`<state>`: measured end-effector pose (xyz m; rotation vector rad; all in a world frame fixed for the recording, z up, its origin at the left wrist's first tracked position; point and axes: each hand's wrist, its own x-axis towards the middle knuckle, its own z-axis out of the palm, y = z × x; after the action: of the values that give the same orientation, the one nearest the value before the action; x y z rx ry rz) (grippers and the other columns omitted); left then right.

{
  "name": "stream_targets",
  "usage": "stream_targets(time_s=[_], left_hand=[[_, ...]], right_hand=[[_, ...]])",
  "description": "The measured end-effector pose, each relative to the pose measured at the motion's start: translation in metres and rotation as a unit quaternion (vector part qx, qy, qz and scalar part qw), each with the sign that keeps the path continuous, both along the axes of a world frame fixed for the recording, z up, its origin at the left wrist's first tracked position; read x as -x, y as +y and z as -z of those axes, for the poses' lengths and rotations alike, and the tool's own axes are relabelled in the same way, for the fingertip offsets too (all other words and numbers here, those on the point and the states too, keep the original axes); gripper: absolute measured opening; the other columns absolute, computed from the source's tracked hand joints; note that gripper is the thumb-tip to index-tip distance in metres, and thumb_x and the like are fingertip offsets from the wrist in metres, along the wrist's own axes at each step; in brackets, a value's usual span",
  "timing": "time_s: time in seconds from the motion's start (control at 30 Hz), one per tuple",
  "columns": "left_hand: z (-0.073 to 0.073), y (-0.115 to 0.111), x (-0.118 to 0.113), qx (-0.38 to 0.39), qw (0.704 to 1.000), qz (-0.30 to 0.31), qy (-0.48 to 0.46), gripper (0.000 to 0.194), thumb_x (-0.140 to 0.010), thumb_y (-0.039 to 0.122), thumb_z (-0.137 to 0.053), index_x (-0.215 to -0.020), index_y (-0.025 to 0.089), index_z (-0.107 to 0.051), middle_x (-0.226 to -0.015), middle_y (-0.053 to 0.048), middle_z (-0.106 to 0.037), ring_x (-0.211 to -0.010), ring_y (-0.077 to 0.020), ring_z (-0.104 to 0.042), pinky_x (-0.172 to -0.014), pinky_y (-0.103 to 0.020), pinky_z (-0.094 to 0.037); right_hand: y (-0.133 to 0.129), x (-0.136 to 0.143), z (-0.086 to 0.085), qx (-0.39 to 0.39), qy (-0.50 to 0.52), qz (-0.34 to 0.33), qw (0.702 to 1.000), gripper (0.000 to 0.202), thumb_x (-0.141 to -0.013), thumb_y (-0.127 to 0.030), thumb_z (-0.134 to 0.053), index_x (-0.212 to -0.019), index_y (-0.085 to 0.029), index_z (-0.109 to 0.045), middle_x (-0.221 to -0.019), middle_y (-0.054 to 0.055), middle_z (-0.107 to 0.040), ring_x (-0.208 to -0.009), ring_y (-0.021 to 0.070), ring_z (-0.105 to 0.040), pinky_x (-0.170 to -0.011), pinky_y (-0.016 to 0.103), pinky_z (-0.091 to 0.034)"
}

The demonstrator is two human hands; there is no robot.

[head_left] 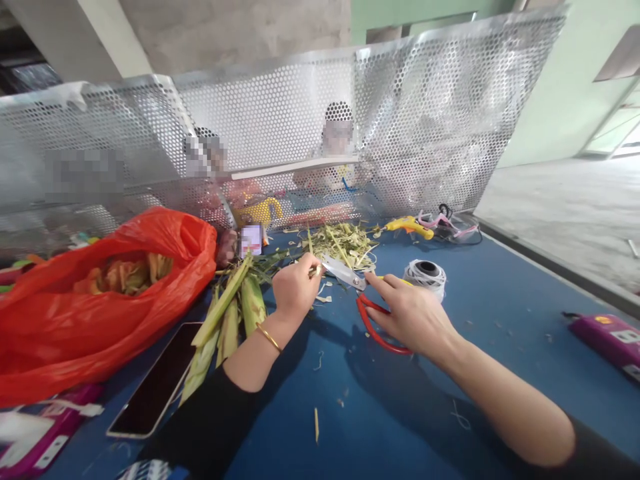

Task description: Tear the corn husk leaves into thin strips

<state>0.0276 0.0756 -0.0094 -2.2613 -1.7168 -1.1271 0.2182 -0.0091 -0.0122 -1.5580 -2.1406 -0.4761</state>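
My right hand (407, 307) is closed on a pair of scissors (345, 273) with red handles, its fingers about the loops. The blades point left toward my left hand (295, 287). That hand, with a gold bangle at the wrist, is closed in a pinch on a small pale strip of plant (314, 271) near the blade tips. Just beyond lies a pile of green-yellow plant clippings (345, 243). Left of my left hand rest long green corn-husk-like leaves (253, 303). A thin yellow thing shows behind my right fingers; its kind is unclear.
A red plastic bag (185, 247) holds dry brownish pieces. A phone (157, 383) lies before it. A spool of white string (425, 277), a yellow glue gun (411, 227) and clear glasses (453, 230) are to the right. A perforated screen (280, 113) stands behind; people sit beyond it.
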Motion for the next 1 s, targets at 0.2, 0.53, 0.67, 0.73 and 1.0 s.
stream_targets(time_s=[0.2,0.53,0.67,0.73,1.0], left_hand=[[0.0,0.001,-0.001,-0.01,1.0,0.002,0.014,0.007,-0.079,0.027,-0.066,-0.074,0.023,-0.068,-0.061,-0.002,-0.066,-0.063,-0.0172,-0.061,-0.056,-0.025,-0.028],[-0.002,0.0,-0.001,0.036,0.993,0.026,-0.108,0.008,-0.075,0.03,-0.07,-0.073,0.022,-0.066,-0.064,-0.002,-0.066,-0.064,-0.0169,-0.061,-0.06,-0.025,-0.033],[-0.008,0.005,-0.003,0.155,0.896,0.112,-0.401,0.021,-0.069,0.022,-0.071,-0.09,0.021,-0.068,-0.07,0.0,-0.07,-0.057,-0.0122,-0.058,-0.057,-0.022,-0.04],[-0.012,0.006,-0.005,0.243,0.797,0.141,-0.535,0.019,-0.07,0.019,-0.069,-0.089,0.017,-0.07,-0.069,-0.001,-0.07,-0.051,-0.0098,-0.057,-0.051,-0.02,-0.04],[-0.023,0.001,-0.006,0.367,0.548,0.161,-0.735,0.015,-0.08,0.004,-0.058,-0.072,0.011,-0.068,-0.069,-0.005,-0.071,-0.055,-0.0086,-0.064,-0.055,-0.018,-0.051]], right_hand=[[-0.002,0.001,-0.002,0.031,-0.008,0.006,0.999,0.037,-0.084,-0.026,-0.049,-0.117,-0.014,-0.061,-0.088,0.009,-0.069,-0.062,0.0168,-0.062,-0.047,0.025,-0.032],[-0.003,0.004,-0.006,0.074,0.07,0.03,0.994,0.035,-0.084,-0.028,-0.053,-0.116,-0.018,-0.063,-0.087,0.008,-0.07,-0.066,0.0184,-0.064,-0.051,0.026,-0.039],[-0.003,0.006,-0.01,0.085,0.251,0.012,0.964,0.044,-0.083,-0.044,-0.055,-0.116,-0.017,-0.062,-0.086,0.007,-0.069,-0.068,0.0183,-0.062,-0.06,0.028,-0.045],[-0.002,0.006,-0.009,0.123,0.324,-0.001,0.938,0.05,-0.08,-0.05,-0.057,-0.118,-0.016,-0.061,-0.076,0.004,-0.066,-0.063,0.0166,-0.058,-0.059,0.028,-0.045],[0.006,0.005,0.001,0.209,0.486,-0.059,0.847,0.058,-0.07,-0.055,-0.065,-0.112,-0.014,-0.062,-0.066,-0.002,-0.053,-0.06,0.0137,-0.048,-0.057,0.027,-0.042]])
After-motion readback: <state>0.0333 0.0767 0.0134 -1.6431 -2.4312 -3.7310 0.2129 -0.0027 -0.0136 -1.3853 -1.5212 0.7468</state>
